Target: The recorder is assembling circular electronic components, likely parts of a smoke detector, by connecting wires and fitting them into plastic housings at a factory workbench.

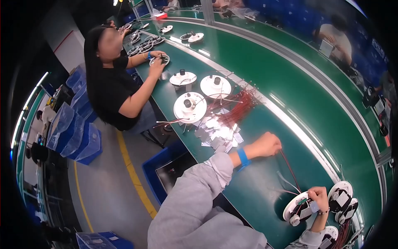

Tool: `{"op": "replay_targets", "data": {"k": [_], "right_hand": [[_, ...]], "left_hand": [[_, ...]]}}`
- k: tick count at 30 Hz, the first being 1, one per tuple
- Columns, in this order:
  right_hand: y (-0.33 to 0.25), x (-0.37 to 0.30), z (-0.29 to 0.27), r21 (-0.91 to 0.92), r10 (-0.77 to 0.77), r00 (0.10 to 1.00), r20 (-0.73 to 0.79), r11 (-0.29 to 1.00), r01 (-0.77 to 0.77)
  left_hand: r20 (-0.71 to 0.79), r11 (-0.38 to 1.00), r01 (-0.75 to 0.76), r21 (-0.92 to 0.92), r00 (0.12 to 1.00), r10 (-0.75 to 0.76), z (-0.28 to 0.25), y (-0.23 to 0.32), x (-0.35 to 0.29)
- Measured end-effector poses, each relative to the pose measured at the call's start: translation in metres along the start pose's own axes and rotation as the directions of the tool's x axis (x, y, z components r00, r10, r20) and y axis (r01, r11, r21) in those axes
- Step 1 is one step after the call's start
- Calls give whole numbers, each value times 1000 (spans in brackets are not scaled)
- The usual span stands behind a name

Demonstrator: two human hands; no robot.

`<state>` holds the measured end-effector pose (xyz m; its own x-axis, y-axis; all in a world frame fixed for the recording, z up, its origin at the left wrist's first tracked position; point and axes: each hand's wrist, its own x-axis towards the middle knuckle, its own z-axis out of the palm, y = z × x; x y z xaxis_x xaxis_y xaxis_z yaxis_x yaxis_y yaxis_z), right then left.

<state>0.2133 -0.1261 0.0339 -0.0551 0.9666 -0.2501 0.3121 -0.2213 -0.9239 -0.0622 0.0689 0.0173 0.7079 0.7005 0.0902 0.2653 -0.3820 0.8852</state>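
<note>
My left hand (265,145), a blue band round its wrist, is closed in a pinch on the end of a dark red wire (290,169) above the green table. That wire runs taut down to a round white housing (291,206) with a green circuit board and dark parts inside. My right hand (319,197) grips the housing by its upper right rim, tilted on edge. Pale loose leads (286,182) stick out from it toward the left. Beyond my left hand lie a pile of silvery-white flat pieces (219,132) and a bundle of red wires (240,108).
Several similar round units (340,197) crowd the table's right end. White discs with black centres (190,107) stand farther along. A co-worker (112,79) sits at the left, handling another unit. Blue bins (159,166) stand under and beside the table. A green conveyor (290,89) runs behind.
</note>
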Motion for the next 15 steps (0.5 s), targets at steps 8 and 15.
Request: {"op": "replay_targets", "data": {"k": [8, 15], "right_hand": [[5, 8, 14, 92, -11, 1000, -2, 996, 11], [27, -4, 17, 279, -35, 970, -239, 955, 103]], "left_hand": [[-319, 889, -159, 429, 894, 314, 20, 53, 4], [242, 846, -350, -401, 851, 467, 128, 57, -10]]}}
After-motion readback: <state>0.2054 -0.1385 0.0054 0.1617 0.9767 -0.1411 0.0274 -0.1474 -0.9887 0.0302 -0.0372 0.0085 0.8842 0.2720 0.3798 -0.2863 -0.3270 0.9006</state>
